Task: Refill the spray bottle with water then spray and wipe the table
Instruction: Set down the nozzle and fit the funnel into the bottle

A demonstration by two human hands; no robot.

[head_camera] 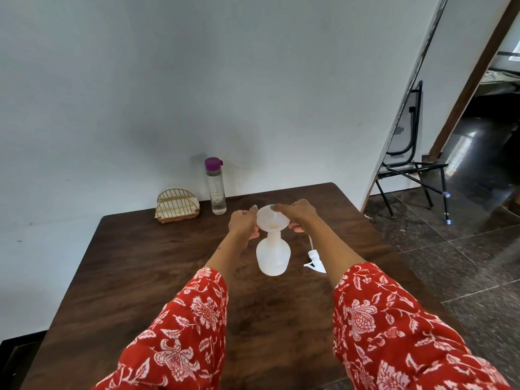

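Observation:
A white translucent spray bottle (272, 257) stands upright without its head in the middle of the dark wooden table (140, 263). A white funnel (271, 219) sits in its neck. My left hand (242, 223) pinches the funnel's left rim and my right hand (297, 216) pinches its right rim. The white spray head (313, 258) with its tube lies on the table just right of the bottle. A clear water bottle (216, 190) with a purple cap stands at the table's far edge by the wall.
A gold wire napkin holder (177, 206) sits at the far edge, left of the water bottle. A white wall runs behind the table. A black folding chair (413, 164) stands on the dark tiled floor to the right, near a doorway.

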